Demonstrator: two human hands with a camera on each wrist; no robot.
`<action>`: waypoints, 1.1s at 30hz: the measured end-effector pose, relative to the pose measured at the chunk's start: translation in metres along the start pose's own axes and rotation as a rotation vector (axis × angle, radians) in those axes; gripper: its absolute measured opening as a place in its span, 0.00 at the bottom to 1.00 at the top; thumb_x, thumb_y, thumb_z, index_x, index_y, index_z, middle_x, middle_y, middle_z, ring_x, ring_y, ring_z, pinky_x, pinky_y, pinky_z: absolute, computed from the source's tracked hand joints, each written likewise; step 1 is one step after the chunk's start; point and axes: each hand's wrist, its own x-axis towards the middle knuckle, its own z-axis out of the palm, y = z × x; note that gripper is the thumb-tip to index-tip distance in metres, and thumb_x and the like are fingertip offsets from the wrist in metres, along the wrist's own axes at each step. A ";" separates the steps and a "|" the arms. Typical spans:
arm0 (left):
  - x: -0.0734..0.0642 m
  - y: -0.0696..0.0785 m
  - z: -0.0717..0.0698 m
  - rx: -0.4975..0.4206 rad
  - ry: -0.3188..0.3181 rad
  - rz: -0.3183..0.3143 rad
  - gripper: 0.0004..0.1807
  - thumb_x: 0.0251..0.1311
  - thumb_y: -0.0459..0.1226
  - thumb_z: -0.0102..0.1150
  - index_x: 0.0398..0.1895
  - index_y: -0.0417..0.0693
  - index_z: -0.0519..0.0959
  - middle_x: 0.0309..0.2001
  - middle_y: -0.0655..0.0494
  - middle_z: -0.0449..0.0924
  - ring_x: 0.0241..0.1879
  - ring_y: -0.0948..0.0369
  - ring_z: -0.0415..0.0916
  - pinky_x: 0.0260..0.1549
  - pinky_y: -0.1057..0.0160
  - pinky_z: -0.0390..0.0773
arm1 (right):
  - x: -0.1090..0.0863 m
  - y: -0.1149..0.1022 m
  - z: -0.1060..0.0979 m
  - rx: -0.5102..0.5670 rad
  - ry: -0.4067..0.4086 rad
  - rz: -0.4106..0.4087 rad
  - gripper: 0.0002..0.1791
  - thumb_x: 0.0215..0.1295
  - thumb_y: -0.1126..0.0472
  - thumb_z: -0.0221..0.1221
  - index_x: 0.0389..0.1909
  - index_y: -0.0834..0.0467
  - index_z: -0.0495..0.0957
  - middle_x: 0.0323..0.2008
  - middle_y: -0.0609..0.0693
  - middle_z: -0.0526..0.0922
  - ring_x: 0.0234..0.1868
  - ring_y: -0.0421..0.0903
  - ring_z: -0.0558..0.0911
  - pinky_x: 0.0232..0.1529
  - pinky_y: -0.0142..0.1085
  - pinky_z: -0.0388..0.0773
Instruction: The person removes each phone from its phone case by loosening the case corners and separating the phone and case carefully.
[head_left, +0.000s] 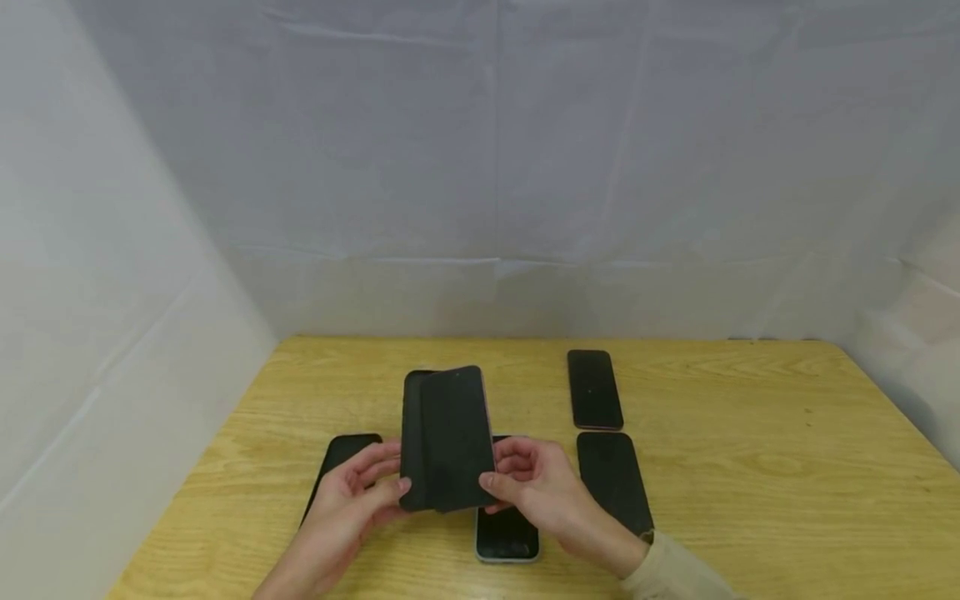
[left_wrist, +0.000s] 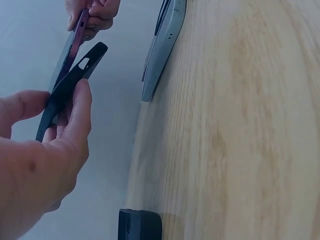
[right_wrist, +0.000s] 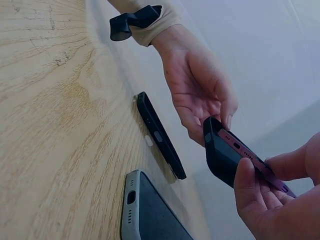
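My left hand (head_left: 352, 492) grips a black phone case (head_left: 412, 433) by its left edge, thumb in front and fingers behind. My right hand (head_left: 543, 492) pinches a purple-edged smartphone (head_left: 457, 437) near its lower right corner. The dark-screened phone overlaps the case at a slight angle, with a strip of case showing on its left. In the right wrist view the phone's purple bottom edge (right_wrist: 250, 155) lies partly along the case (right_wrist: 220, 155), not seated flush. Both are held above the table, and the case's port cutout (left_wrist: 84, 63) shows in the left wrist view.
A silver-edged phone (head_left: 507, 537) lies below my hands. A black case (head_left: 341, 454) lies at the left, partly behind my left hand. On the right are a dark phone (head_left: 595, 390) and, nearer, another black phone-shaped item (head_left: 615, 479). White sheeting (head_left: 495, 167) surrounds the wooden table (head_left: 750, 467).
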 end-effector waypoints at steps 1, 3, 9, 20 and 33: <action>0.000 0.000 0.000 -0.001 0.000 0.000 0.32 0.66 0.29 0.61 0.72 0.37 0.65 0.56 0.54 0.81 0.48 0.59 0.84 0.45 0.59 0.88 | 0.000 0.000 0.000 0.005 0.007 0.001 0.15 0.68 0.70 0.63 0.53 0.71 0.75 0.33 0.48 0.77 0.31 0.40 0.83 0.40 0.44 0.90; 0.000 -0.001 -0.001 -0.002 0.000 -0.001 0.31 0.66 0.29 0.61 0.72 0.37 0.65 0.56 0.53 0.81 0.48 0.58 0.84 0.45 0.58 0.88 | 0.000 -0.001 0.001 0.016 0.017 0.001 0.15 0.67 0.71 0.64 0.52 0.71 0.75 0.32 0.48 0.77 0.31 0.40 0.83 0.40 0.44 0.90; 0.000 -0.003 -0.002 0.006 0.005 -0.006 0.31 0.67 0.29 0.61 0.72 0.38 0.66 0.56 0.53 0.81 0.48 0.58 0.84 0.43 0.59 0.88 | 0.001 -0.005 0.000 0.029 0.036 -0.001 0.16 0.67 0.71 0.64 0.53 0.73 0.75 0.32 0.48 0.77 0.30 0.40 0.83 0.40 0.45 0.90; -0.001 -0.003 -0.004 0.028 0.074 -0.061 0.31 0.66 0.29 0.61 0.72 0.41 0.67 0.58 0.49 0.80 0.48 0.58 0.84 0.41 0.59 0.88 | 0.006 -0.012 -0.007 0.058 0.117 -0.013 0.16 0.66 0.72 0.64 0.52 0.74 0.75 0.29 0.47 0.79 0.29 0.40 0.82 0.39 0.42 0.90; -0.004 -0.012 -0.013 0.039 0.062 -0.074 0.33 0.67 0.30 0.61 0.74 0.37 0.63 0.55 0.50 0.82 0.47 0.59 0.85 0.41 0.58 0.88 | 0.022 -0.007 -0.024 0.071 0.244 -0.003 0.22 0.68 0.71 0.62 0.61 0.73 0.74 0.32 0.51 0.83 0.32 0.43 0.86 0.39 0.40 0.89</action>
